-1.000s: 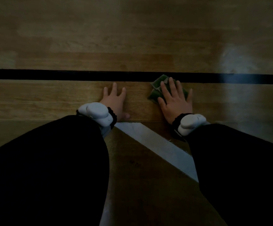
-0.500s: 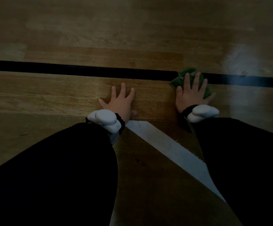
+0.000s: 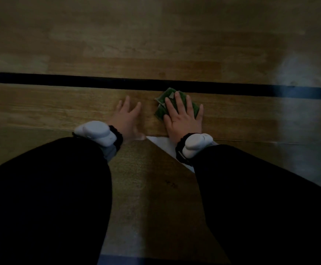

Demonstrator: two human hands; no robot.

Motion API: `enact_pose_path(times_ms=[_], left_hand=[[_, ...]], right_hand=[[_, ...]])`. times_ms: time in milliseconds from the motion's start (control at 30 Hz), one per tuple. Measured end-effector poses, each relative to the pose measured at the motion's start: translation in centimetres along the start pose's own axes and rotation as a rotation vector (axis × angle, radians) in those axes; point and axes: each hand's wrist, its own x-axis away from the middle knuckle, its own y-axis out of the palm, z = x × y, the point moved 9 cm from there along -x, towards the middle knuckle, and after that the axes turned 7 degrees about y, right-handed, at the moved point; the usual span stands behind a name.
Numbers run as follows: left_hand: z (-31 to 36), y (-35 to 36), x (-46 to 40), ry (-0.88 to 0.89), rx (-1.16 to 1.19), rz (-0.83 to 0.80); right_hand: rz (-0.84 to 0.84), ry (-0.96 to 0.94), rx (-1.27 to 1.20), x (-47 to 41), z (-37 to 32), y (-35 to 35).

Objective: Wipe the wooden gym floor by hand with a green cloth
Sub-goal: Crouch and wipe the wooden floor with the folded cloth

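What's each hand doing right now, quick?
Left hand: open, flat on the wooden floor, holding nothing.
Right hand: open, straight fingers pressing the green cloth down.

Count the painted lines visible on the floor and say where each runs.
2. A black line crosses the floor just beyond both hands; a white line slants from between the wrists under the right sleeve. More may be hidden.

Green cloth (image 3: 177, 104), brown floor (image 3: 156, 44) (black line (image 3: 60, 81)), black sleeves (image 3: 46, 188)
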Motion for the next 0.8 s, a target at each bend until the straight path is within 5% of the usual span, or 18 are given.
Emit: enact_pose_path(times_ms=[200,400,633,800], left_hand=[[-7.4,1.1,2.6,-0.151,-0.003,-0.119],[-8.1,1.4,2.6,-0.14,0.031,-0.084],[-8.4,1.8,2.1,-0.136,0.048,-0.056],[-8.3,2.0,1.8,-0.135,0.021,-0.084]], right_hand=[[0.012,-0.009,0.0,0.1,0.0,-0.3],[-0.026,-0.021,0.012,-0.5,0.6,-1.1],[-0.037,0.258,-0.016,-3.3,9.0,-4.1],[-0.021,0.207,-0.004,-1.9,4.9,-3.0]])
